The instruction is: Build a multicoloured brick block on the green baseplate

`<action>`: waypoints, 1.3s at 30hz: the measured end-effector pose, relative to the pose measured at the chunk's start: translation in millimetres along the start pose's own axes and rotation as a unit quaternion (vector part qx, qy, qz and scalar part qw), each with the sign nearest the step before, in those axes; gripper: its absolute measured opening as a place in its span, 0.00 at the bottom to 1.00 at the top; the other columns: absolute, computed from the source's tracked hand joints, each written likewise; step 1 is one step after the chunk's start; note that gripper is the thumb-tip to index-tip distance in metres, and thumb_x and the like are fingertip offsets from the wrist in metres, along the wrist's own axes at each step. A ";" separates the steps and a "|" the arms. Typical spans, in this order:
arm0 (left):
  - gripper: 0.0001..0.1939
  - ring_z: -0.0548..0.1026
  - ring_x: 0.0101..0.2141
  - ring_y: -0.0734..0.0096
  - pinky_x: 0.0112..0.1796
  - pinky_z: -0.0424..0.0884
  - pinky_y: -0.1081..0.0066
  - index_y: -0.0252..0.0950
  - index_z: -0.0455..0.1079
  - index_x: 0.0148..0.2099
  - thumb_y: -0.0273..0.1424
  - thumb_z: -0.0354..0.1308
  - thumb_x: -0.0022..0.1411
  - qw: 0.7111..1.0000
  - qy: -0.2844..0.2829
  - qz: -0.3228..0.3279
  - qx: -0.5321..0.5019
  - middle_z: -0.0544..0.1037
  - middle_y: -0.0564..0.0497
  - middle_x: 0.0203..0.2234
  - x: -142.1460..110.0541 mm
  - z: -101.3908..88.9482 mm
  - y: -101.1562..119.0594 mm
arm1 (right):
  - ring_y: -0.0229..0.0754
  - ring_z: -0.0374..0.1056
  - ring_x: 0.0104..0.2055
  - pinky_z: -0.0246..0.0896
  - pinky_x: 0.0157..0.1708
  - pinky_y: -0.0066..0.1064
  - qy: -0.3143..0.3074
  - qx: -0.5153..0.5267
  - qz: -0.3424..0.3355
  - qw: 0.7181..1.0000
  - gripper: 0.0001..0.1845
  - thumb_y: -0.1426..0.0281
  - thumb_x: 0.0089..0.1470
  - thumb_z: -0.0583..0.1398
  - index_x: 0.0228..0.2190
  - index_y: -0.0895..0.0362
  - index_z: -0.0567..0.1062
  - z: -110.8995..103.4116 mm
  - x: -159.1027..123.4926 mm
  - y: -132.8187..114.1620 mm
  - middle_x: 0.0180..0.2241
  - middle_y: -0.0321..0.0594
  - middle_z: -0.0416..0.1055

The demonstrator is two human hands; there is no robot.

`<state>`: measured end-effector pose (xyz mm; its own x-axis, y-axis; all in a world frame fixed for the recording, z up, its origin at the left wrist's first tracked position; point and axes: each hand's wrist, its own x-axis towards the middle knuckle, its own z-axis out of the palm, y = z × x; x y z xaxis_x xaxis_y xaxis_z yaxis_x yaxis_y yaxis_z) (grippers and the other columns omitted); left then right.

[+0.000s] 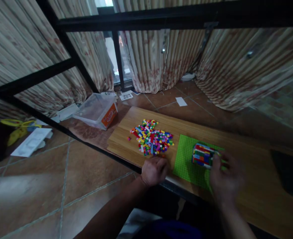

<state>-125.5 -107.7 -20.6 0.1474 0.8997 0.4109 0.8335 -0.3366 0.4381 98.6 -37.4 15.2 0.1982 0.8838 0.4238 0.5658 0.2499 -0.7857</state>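
A block build (203, 155) of toy bricks in striped rows of red, blue, white and other colours stands on a green baseplate (182, 162). My right hand (224, 176) is at the build's right end, blurred, with thumb and fingers drawn together. What lies between those fingertips is too small and smeared to name. Curled into a fist, my left hand (154, 170) rests at the table's near edge, just below a loose pile of small coloured bricks (152, 137). The inside of that fist is hidden.
The wooden table (126, 121) has a dark frame along its near edge. A clear plastic box (94, 111) with an orange label stands left of the board. At the right end lies a dark flat object (289, 172). Curtains (146, 63) and black metal bars (141, 23) are behind.
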 end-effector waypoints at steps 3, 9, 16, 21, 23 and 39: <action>0.06 0.70 0.25 0.69 0.28 0.66 0.69 0.37 0.65 0.31 0.27 0.49 0.60 0.997 -0.012 0.070 -0.011 0.71 0.51 0.22 -3.9 -1.1 -1.9 | 0.48 0.68 0.44 0.62 0.47 0.44 -0.105 0.007 -0.095 0.990 0.12 0.63 0.59 0.55 0.38 0.53 0.76 21.3 -8.7 -32.8 0.39 0.44 0.73; 0.06 0.73 0.30 0.66 0.33 0.69 0.66 0.35 0.67 0.32 0.28 0.50 0.58 0.986 -0.021 0.163 0.001 0.74 0.47 0.27 -7.6 -0.5 -5.8 | 0.44 0.69 0.43 0.65 0.45 0.38 -0.339 0.031 -0.147 0.929 0.11 0.68 0.59 0.55 0.39 0.51 0.77 79.3 -24.1 -53.7 0.38 0.40 0.73; 0.07 0.73 0.29 0.66 0.34 0.71 0.65 0.34 0.69 0.34 0.30 0.52 0.59 0.988 0.015 0.156 -0.010 0.76 0.47 0.28 -8.0 6.0 -6.7 | 0.44 0.66 0.44 0.63 0.47 0.38 -0.419 -0.033 -0.204 0.884 0.12 0.71 0.58 0.56 0.39 0.52 0.79 103.0 -12.9 -54.6 0.41 0.41 0.71; 0.06 0.74 0.30 0.65 0.35 0.72 0.65 0.34 0.69 0.34 0.29 0.52 0.58 0.991 0.005 0.136 -0.002 0.75 0.47 0.28 -7.8 9.2 -7.2 | 0.43 0.66 0.43 0.62 0.46 0.37 -0.447 -0.051 -0.221 0.865 0.10 0.72 0.58 0.57 0.37 0.53 0.79 105.3 -6.7 -57.3 0.41 0.41 0.70; 0.06 0.74 0.30 0.65 0.35 0.72 0.65 0.34 0.69 0.34 0.29 0.52 0.59 0.991 -0.003 0.130 0.002 0.75 0.47 0.28 -8.3 9.8 -7.0 | 0.43 0.66 0.44 0.62 0.46 0.36 -0.452 -0.047 -0.225 0.862 0.09 0.72 0.58 0.58 0.36 0.53 0.79 106.0 -6.1 -57.1 0.41 0.40 0.70; 0.07 0.70 0.27 0.68 0.29 0.66 0.69 0.36 0.66 0.31 0.28 0.52 0.63 0.994 0.006 0.101 0.028 0.71 0.50 0.24 -1.6 0.9 -3.5 | 0.40 0.68 0.42 0.64 0.43 0.33 -0.293 0.080 -0.112 0.946 0.07 0.72 0.59 0.57 0.33 0.52 0.76 67.6 -11.7 -58.9 0.37 0.38 0.69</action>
<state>-128.2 -107.7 -23.5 0.3084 0.8119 0.4958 0.8158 -0.4938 0.3012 8.8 -35.6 26.1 -0.4168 0.8574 0.3019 0.4035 0.4722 -0.7837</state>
